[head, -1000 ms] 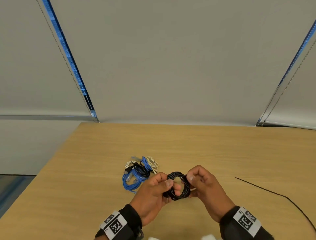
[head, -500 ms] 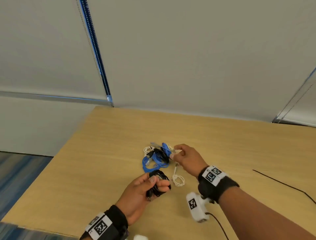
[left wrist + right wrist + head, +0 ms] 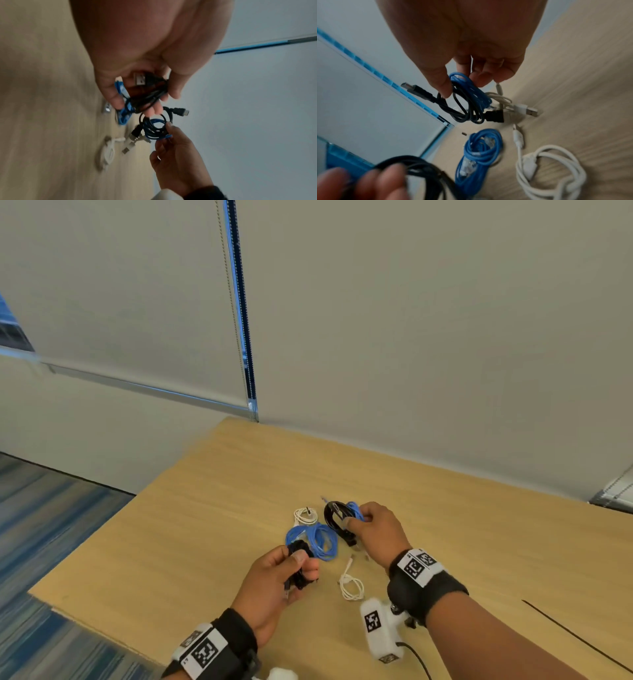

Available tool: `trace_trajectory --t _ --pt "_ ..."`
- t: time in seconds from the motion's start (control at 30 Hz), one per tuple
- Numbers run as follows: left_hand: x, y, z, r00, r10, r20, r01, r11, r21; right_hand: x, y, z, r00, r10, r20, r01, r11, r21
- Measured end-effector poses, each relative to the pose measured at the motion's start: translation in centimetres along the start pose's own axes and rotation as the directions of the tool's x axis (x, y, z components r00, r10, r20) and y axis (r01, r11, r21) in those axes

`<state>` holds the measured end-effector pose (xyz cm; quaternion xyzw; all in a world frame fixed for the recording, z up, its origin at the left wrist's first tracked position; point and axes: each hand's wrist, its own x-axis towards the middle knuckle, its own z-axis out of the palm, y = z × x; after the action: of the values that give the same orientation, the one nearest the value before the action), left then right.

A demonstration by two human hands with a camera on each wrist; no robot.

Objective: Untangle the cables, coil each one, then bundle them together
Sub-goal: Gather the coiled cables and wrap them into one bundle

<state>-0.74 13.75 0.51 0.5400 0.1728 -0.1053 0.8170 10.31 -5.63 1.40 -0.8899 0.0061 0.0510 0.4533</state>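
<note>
My left hand [image 3: 303,565] grips a small black coiled cable [image 3: 297,571] above the table's near side; its USB plug [image 3: 139,79] shows in the left wrist view. Just beyond, my right hand [image 3: 352,520] pinches a black coil [image 3: 334,517] and a thin blue coil [image 3: 467,86] together, lifted a little off the wooden table [image 3: 205,525]. Between the hands a larger blue coil [image 3: 313,541] lies on the table. One white coil [image 3: 305,517] lies farther off and another white coil [image 3: 351,587] lies near my right wrist.
The table's left edge [image 3: 89,546] drops to a blue striped carpet. A wall with blinds stands behind the table. A thin black line [image 3: 575,640] crosses the table at the right. The white wrist camera [image 3: 378,628] hangs under my right wrist.
My right hand left the black coil, reached to the pile and now lifts a black and a blue coil out of it. The left hand keeps its black coil.
</note>
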Motion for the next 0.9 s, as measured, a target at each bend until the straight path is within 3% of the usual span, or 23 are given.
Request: trace_trajectory --t 0.13,0.3,0.4,0.57,0.77,0.9 --pt "1.1 -0.5 4.8 0.990 0.097 -0.106 -0.093 0.995 0.043 -1.7 -0.3 -2.8 0.999 0.001 0.037 -0.006 0.990 0.139" --pt "1.4 -1.4 9.6 0.971 0.189 -0.147 -0.190 0.982 0.006 -4.6 0.1 -3.9 0.978 -0.168 0.121 0.169 0.986 0.006" --pt "1.2 -2.5 10.5 0.965 0.192 -0.176 -0.201 0.979 -0.034 -5.5 1.1 -4.4 0.963 -0.190 0.189 0.193 0.981 0.004" --pt "0.7 -3.7 10.1 0.972 0.193 -0.134 -0.195 0.981 -0.001 -6.9 2.2 -4.5 0.914 -0.296 0.277 0.302 0.953 0.019" --pt "1.2 -2.8 8.1 0.992 0.120 -0.039 -0.124 0.988 -0.096 -7.4 1.3 -2.9 0.893 -0.403 0.202 0.415 0.910 -0.015" --pt "2.2 -2.4 6.4 0.997 0.040 0.071 -0.028 0.986 -0.163 -7.5 0.7 -1.8 0.903 -0.378 0.202 0.385 0.923 0.005"
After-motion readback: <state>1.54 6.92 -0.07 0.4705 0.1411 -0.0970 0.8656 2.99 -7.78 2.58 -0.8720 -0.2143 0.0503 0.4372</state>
